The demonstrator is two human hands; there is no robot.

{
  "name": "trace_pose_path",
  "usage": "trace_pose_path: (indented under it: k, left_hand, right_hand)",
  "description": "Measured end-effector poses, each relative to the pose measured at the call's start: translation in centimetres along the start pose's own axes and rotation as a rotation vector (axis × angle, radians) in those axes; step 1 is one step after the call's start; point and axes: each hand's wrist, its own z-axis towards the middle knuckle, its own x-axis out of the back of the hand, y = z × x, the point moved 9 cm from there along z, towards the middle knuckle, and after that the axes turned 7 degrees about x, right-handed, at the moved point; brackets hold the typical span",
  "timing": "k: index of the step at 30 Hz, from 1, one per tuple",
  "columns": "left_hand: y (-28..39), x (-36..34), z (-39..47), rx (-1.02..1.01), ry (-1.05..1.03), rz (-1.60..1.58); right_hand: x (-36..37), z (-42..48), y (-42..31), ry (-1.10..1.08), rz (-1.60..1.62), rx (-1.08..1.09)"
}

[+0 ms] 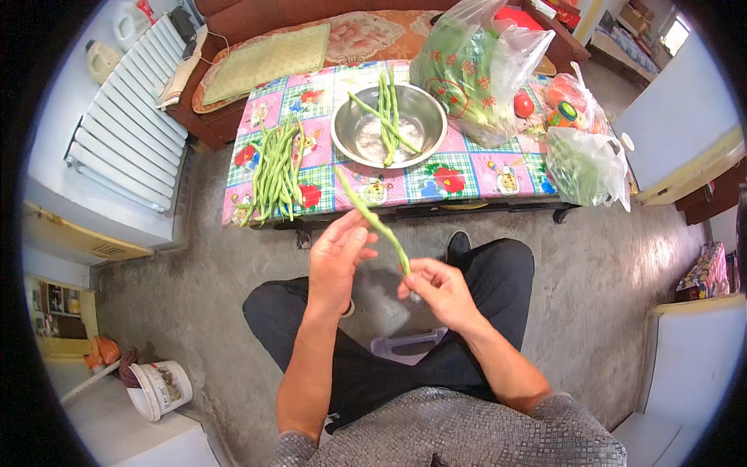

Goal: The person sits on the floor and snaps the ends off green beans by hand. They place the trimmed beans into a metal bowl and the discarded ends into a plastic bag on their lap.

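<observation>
A long green bean (376,225) runs slantwise between my hands, in front of the table. My left hand (341,254) holds it near its middle, between thumb and fingers. The fingertips of my right hand (437,289) pinch its lower end. Beyond them, a stainless steel basin (341,131) stands on the patterned tablecloth (446,181), with several long beans (386,119) lying across it, some reaching over the rim. A pile of long green beans (273,172) lies on the cloth to the left of the basin, near the table's front edge.
A large plastic bag of leafy greens (475,76) stands right of the basin. Beside it are a tomato (523,105), a jar (563,114) and a smaller bag of green vegetables (583,166). A lavender plastic handle (408,347) shows between my legs. A white bucket (160,388) is at lower left.
</observation>
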Motion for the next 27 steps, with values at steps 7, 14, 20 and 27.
trace_pose_path:
  k: [7, 14, 20, 27]
  left_hand:
    - [8.1, -6.9, 4.4, -0.279, -0.164, 0.134]
    - [8.4, 0.5, 6.8, -0.337, 0.158, 0.653]
    - [10.4, 8.0, 9.3, -0.555, 0.443, 1.292]
    - [9.6, 9.6, 16.5, -0.391, 0.525, 1.821]
  right_hand:
    - [1.5, 12.9, -11.7, 0.082, -0.323, 0.295]
    - [4.9, 13.2, -12.5, 0.403, -0.885, 0.635]
    - [4.7, 8.4, -4.2, 0.365, -0.611, 0.412]
    - [-0.2, 6.5, -2.3, 0.233, -0.599, 0.359]
